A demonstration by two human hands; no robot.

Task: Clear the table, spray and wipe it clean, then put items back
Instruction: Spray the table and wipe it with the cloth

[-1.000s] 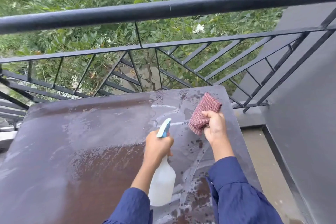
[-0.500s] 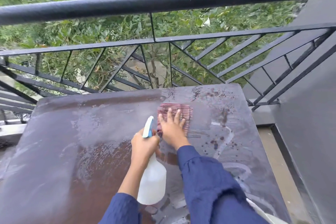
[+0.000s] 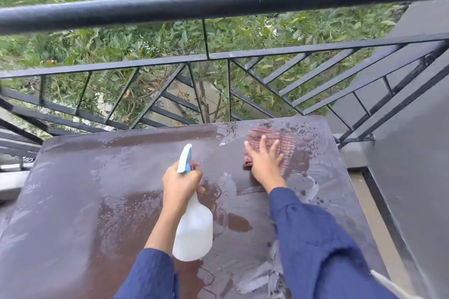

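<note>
While flat on the cloth (image 3: 288, 149), right grip (image 3: 266, 165) splayed, left grip (image 3: 181, 183) tight around spray bottle (image 3: 194, 233).

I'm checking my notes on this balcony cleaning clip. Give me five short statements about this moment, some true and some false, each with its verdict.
1. The left hand grips the white plastic spray bottle with a blue nozzle. True.
2. The red checked cloth lies near the far right corner of the wet brown tabletop. True.
3. The right hand holds the cloth bunched up above the table. False: its spread fingers press the cloth flat on the tabletop.
4. The spray bottle stands on the tabletop by itself. False: the left hand holds it by the neck.
5. A black metal railing runs beyond the table's far edge. True.
</note>
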